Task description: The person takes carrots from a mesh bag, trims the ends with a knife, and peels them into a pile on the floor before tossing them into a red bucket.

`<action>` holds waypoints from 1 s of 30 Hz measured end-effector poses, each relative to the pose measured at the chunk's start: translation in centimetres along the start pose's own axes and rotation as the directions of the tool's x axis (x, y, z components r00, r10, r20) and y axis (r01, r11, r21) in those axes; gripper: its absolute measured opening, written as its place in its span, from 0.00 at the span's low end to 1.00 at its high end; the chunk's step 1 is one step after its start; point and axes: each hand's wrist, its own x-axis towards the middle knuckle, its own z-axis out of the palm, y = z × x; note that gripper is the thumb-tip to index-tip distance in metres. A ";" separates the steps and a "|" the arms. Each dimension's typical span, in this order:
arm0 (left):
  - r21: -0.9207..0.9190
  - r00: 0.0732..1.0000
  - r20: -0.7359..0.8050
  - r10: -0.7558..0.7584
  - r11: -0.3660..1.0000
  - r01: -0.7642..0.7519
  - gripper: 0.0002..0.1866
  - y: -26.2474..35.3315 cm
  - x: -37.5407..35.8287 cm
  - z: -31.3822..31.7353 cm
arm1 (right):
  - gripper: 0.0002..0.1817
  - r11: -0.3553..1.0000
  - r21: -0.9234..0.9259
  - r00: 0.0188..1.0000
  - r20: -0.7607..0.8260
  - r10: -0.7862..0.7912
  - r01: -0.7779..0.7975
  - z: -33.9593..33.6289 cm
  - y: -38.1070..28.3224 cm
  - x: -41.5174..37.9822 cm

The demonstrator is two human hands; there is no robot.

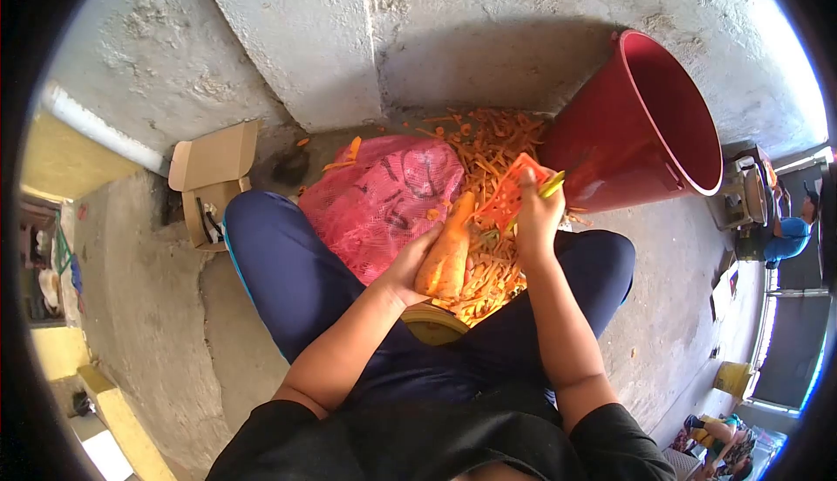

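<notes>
My left hand (408, 277) is wrapped round the lower end of a thick carrot (446, 259), which points up and slightly right. A lengthwise groove runs down the carrot. My right hand (539, 215) is closed on a tool with a yellow-green end (551, 185); its working part is hidden, and I cannot tell its kind. Right at those fingers is a piece of orange perforated plastic (511, 193). Orange peelings (493, 285) fill a yellow container (436, 326) between my legs. More peelings lie heaped on the floor behind it.
A pink mesh sack (375, 193) bulges left of the carrot. A tall red bin (615, 132) leans on the right by the concrete wall (488, 10). An opened cardboard box (214, 176) stands left of my knee. Two people (789, 238) are far off at the right.
</notes>
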 end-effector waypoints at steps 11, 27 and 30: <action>0.000 0.966 -0.233 0.113 0.993 -0.116 0.21 0.0 0.5 -0.6 | 0.12 0.986 -0.120 0.871 0.489 -0.041 0.114 -1.8 -3.7 -0.8; 0.233 0.941 -0.301 0.157 0.968 -0.087 0.23 -0.9 0.8 2.2 | 0.09 0.995 -0.056 0.950 0.306 -0.061 0.082 1.3 -2.0 -3.1; 0.202 0.993 -0.115 0.040 0.979 -0.016 0.22 -0.3 0.1 0.1 | 0.09 0.993 -0.073 0.982 0.169 -0.084 0.098 1.1 -1.4 -1.2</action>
